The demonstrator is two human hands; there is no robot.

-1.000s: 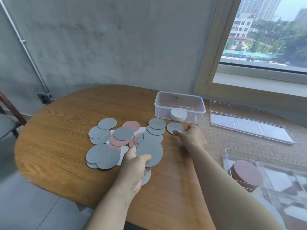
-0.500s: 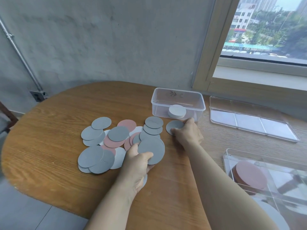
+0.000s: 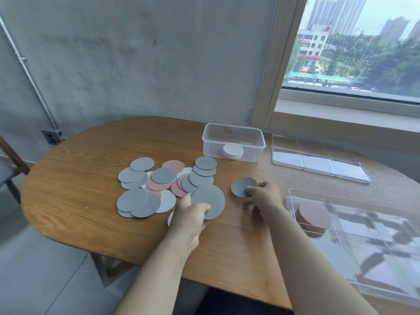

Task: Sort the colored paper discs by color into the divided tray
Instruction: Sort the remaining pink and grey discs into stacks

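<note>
So the loose pile of grey, pink and white paper discs [image 3: 159,180] sits mid-counter, a bit toward the left edge of the wooden counter [image 3: 79,201]. Your left hand [image 3: 193,218] has its fingers curled round a stack of grey discs [image 3: 208,200] at the pile's near right side. Just right of that, your right hand [image 3: 264,196] is pinching the rim of a single grey paper disc [image 3: 242,186] that looks to be lying flat on the wood.

Tip: get a fingertip under that rim so it lifts clean, then set it square on the left hand's stack. Grip the stack snug, since paper fans out easily. I'd say the grey lot then wants a free cell in the clear divided tray [image 3: 375,258] at the near right edge, beside the pink stack [image 3: 313,218] in it.

Writing: there's a dark scribble on the clear plastic box [image 3: 234,133] by the far edge, but I can't read it. The faint marks on a few discs are too small to read.
</note>
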